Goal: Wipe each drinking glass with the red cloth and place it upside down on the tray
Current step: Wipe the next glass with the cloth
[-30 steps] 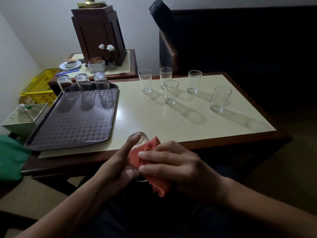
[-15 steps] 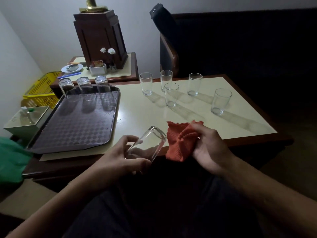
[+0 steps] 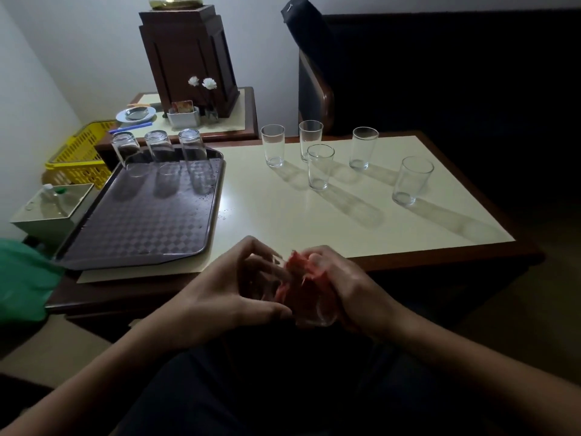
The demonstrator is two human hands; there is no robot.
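Left hand (image 3: 232, 287): fingers and thumb curled round the held glass (image 3: 314, 314), gripping it above the lap, just in front of the near edge of the table (image 3: 267, 221). The glass lies tilted between the two hands.

Right hand (image 3: 349, 287): fingers closed on the cloth (image 3: 295, 275), which is bunched and pressed against the glass. Motion blur prevents telling whether the cloth sits inside the glass or wraps its outside.

Tray (image 3: 141, 228): dark, patterned, on the left part of the table, one near corner overhanging the pale table mat. Three inverted glasses (image 3: 163, 154) stand in a row along its far edge, close together but apart. The rest of the tray surface shows a few droplets near its right rim.

Upright glasses (image 3: 320, 166): five, mouths up, on the far right half of the table, well apart from the tray.

Surroundings: a yellow basket (image 3: 81, 152) left of the tray; a dark wooden stand (image 3: 188, 58) on a side table behind it.
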